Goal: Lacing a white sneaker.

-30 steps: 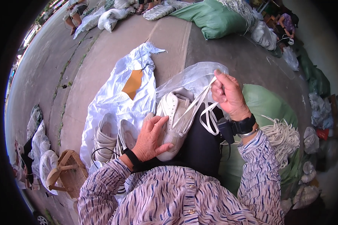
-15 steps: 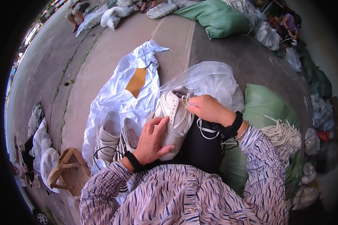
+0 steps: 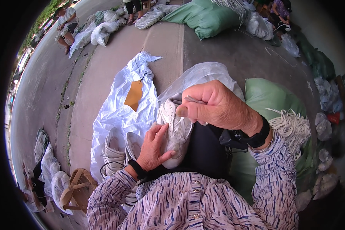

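A white and grey sneaker (image 3: 177, 138) lies on my lap, toe toward me, its opening at the far end. My left hand (image 3: 153, 150) holds the shoe from its left side, with fingers along the upper and the thumb near the toe. Above the shoe's right side my right hand (image 3: 222, 105) is closed in a pinch on a pale shoelace (image 3: 194, 99). That hand covers the upper eyelets and part of the tongue, so the lace's path there is hidden. Both wrists wear black bands.
More light sneakers (image 3: 114, 149) stand stacked at left on a white plastic sheet (image 3: 111, 111), which also bears a brown card (image 3: 133, 96). A green sack (image 3: 272, 97) with a bundle of white laces (image 3: 291, 128) sits at right. A woven basket (image 3: 82, 188) stands lower left. Other people sit farther off.
My right hand has risen toward the camera, drawing the shoelace up from the sneaker. My left hand stays on the shoe. The whole view has shifted slightly.
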